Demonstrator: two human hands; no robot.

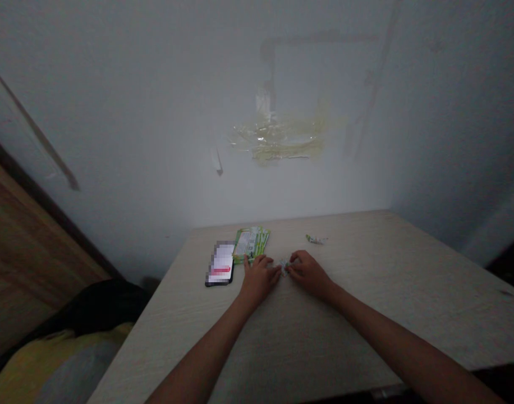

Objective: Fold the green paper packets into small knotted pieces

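Between my two hands, low over the table, is a small crumpled whitish piece, perhaps paper or wrapper; it is too small to tell. My left hand pinches its left side, with the other fingers bent near a stack of green-and-white packets. From the right, my right hand grips the same piece between thumb and fingertips. Fingers cover part of it. Beyond my right hand lies a twisted green-and-white wrapper.
A phone with a lit, blurred screen lies left of the packets, on the pale wooden table. The wall behind carries strips of yellowed tape. Yellow-and-grey cloth is at the lower left, below the table's edge.
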